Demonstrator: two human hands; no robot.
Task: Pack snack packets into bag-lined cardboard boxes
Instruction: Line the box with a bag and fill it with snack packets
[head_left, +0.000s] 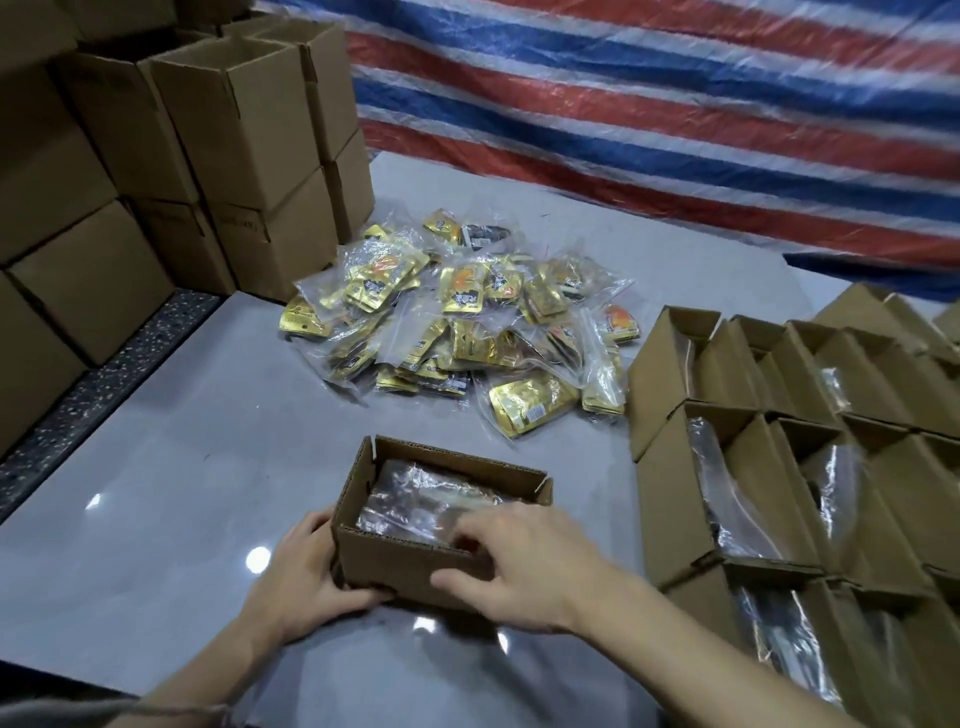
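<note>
The left hand grips the open cardboard box by its left corner; the right hand's fingers press its bagged contents.

Box you hold: plain brown cardboard, no print you can see; clear glossy bag inside with dark brownish contents
Snack packets: shiny gold with orange and black patches; they sit in clear bags, and one packet at the far edge is mostly black
Floor: pale grey, glossy, with white light spots
Floor strip: dark grey speckled with white, along your left
Tarp: red, blue and white stripes
Stacked boxes: brown, unpatterned; faint dark print on some
Open boxes on your right: brown; clear shiny liners
</note>
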